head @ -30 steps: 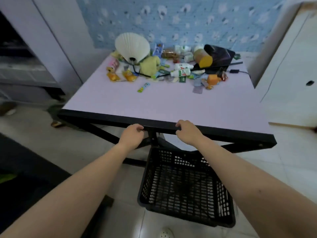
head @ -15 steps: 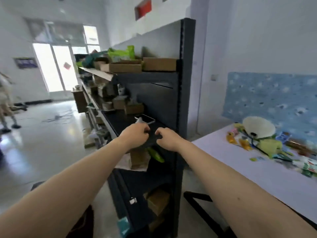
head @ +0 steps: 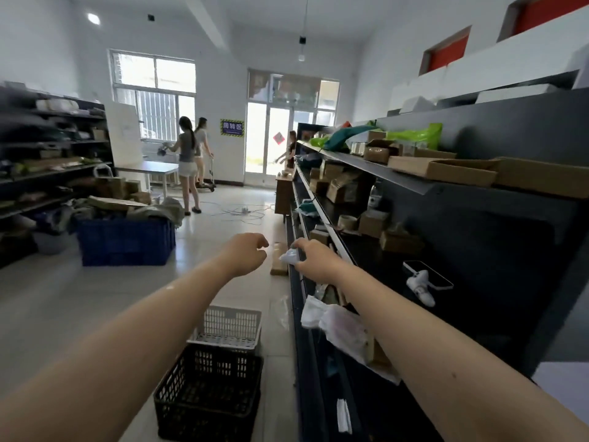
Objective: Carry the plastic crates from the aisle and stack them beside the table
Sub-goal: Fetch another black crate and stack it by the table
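Observation:
A black plastic crate [head: 207,390] stands on the aisle floor below my arms, and a white crate [head: 228,327] stands right behind it, touching it. Both look empty. My left hand [head: 247,253] is stretched forward above them with its fingers loosely curled and nothing in it. My right hand [head: 314,258] reaches out beside it, near the dark shelf's edge. A small pale crumpled thing [head: 288,258] shows at its fingertips; whether the hand holds it is unclear. A pale corner of the table [head: 557,387] shows at the lower right.
Dark shelving [head: 414,186] with cardboard boxes runs along the right of the aisle. A full blue crate [head: 126,240] and more shelves [head: 47,154] are on the left. A cardboard box [head: 279,260] and cables [head: 242,212] lie on the floor ahead. People [head: 188,154] stand far off.
My view has swung from the table and the black crate under it, past the shelf end, into the aisle. My hands let go of the table edge and now hang forward.

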Motion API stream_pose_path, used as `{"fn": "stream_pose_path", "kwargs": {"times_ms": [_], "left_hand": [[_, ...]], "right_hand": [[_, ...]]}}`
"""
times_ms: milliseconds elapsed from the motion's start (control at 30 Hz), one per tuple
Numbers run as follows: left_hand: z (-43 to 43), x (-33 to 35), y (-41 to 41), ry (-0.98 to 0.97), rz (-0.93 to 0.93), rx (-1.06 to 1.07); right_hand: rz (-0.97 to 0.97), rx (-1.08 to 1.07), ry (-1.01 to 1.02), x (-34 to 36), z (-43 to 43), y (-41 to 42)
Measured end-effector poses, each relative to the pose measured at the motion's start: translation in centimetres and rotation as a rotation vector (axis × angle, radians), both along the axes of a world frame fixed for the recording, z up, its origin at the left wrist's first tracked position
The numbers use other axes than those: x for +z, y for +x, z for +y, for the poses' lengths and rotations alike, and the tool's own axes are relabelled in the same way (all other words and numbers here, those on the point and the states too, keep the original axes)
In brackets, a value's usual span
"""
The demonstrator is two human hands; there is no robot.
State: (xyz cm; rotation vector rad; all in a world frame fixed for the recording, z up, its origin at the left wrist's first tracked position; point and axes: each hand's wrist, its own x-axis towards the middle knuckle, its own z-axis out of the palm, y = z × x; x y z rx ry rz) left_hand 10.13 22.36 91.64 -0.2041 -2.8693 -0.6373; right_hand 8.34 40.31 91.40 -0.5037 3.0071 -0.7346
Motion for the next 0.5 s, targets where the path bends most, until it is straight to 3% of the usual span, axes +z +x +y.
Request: {"fn": "stream_pose_path", "kwargs": {"times_ms": [500], "left_hand": [[-16.2, -0.6, -22.7, 0.019, -0.071, 0.17]], "right_hand": [[0.002, 0.138, 0.085, -1.4, -14.9, -27.1]]}}
